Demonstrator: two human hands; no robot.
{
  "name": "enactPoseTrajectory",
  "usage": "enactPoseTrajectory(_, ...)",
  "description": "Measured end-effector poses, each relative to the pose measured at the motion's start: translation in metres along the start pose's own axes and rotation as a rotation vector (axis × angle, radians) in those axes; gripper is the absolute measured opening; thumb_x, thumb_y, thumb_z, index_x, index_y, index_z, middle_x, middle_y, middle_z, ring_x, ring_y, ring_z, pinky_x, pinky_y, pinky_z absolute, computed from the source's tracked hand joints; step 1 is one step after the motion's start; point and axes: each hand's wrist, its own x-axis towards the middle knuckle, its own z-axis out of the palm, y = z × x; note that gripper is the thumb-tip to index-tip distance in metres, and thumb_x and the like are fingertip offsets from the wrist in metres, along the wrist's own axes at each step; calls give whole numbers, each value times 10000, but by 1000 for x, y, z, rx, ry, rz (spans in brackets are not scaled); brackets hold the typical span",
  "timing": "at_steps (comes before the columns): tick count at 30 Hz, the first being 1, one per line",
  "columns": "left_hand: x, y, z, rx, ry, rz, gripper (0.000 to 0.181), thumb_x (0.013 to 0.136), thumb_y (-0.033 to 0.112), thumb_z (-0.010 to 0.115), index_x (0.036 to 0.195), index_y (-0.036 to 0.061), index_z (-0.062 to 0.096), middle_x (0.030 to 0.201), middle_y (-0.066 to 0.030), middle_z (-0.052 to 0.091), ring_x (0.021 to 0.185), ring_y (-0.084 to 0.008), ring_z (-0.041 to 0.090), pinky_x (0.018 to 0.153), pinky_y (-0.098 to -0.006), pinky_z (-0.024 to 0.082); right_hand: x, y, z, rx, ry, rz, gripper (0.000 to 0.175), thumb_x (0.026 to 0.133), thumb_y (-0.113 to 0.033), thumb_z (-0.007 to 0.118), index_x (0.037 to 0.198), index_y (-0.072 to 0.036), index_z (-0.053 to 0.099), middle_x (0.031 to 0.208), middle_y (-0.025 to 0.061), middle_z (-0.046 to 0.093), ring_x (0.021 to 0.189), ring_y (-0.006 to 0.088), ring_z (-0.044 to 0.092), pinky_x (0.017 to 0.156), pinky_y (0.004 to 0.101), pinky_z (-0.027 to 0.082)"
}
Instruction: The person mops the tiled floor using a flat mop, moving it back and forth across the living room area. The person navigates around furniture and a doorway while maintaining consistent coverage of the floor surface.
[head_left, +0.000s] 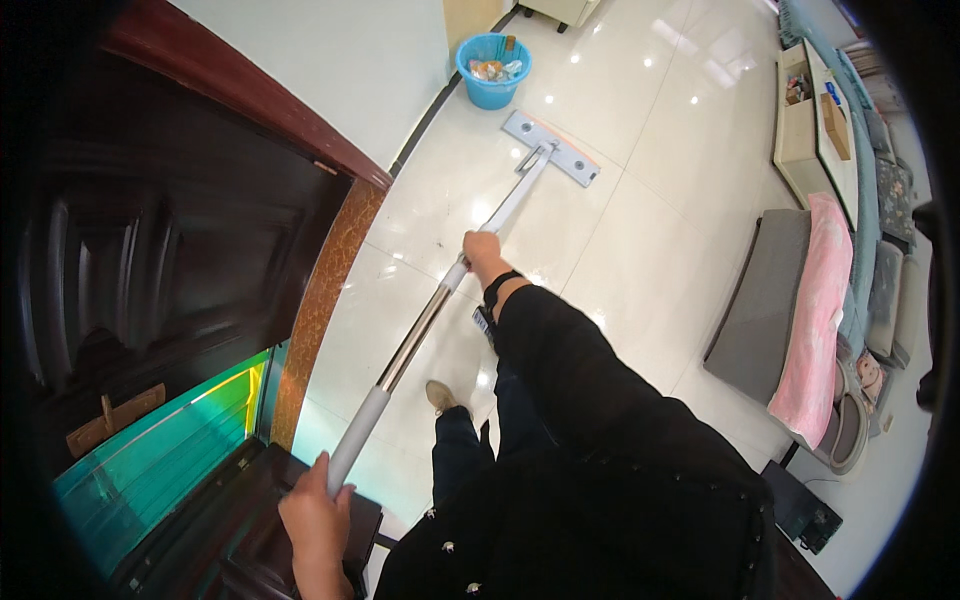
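A flat mop with a long grey and metal handle (412, 334) slants up through the picture. Its light grey rectangular head (552, 148) rests on the glossy tiled floor, just below a blue bucket. My left hand (316, 517) grips the grey upper end of the handle at the lower left. Farther down the pole, my right hand (482, 251) is closed around it near a grey collar, with a black band on the wrist. The palms and some fingers are hidden.
The blue bucket (493, 88), holding bags or litter, stands by the wall. Dark panelled doors (165, 225) are on the left. To the right are a grey upholstered seat (757, 300) with a pink cloth (814, 322), a low table (799, 142) and a black box-shaped object (801, 506).
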Motion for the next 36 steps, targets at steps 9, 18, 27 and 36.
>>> enactPoseTrajectory(9, -45, -5, 8, -104, 34, -186, 490, 584, 130, 775, 1013, -26, 595, 904, -218, 615, 810, -351, 614, 708, -373, 493, -43, 2, 41, -73, -131, 20, 379, 743, -136, 528, 974, 145, 419, 803, 280, 580, 631, 366, 621, 469, 420, 519)
enactPoseTrajectory(18, -59, -3, 21, -76, 63, -190, 387, 744, 266, 679, 1047, 36, 607, 880, -188, 628, 764, -339, 609, 638, -385, 489, -73, 20, 51, 486, -196, 84, 450, 781, -123, 606, 1075, 77, 330, 879, 172, 507, 593, 232, 590, 424, 325, 507)
enactPoseTrajectory(27, -42, -16, 79, -216, 95, -134, 478, 613, 160, 766, 1020, -24, 594, 886, -212, 618, 774, -346, 620, 663, -370, 502, -68, 17, 38, 542, -235, 30, 303, 819, -125, 569, 994, 29, 376, 866, 125, 472, 653, 205, 571, 482, 333, 538)
enactPoseTrajectory(36, -14, -4, 83, -173, 121, -69, 429, 682, 188, 718, 1026, -26, 579, 825, -202, 613, 720, -350, 607, 613, -390, 493, -49, 0, 35, 663, -260, 102, 231, 809, -114, 552, 901, 31, 397, 746, 120, 454, 513, 217, 502, 411, 360, 476)
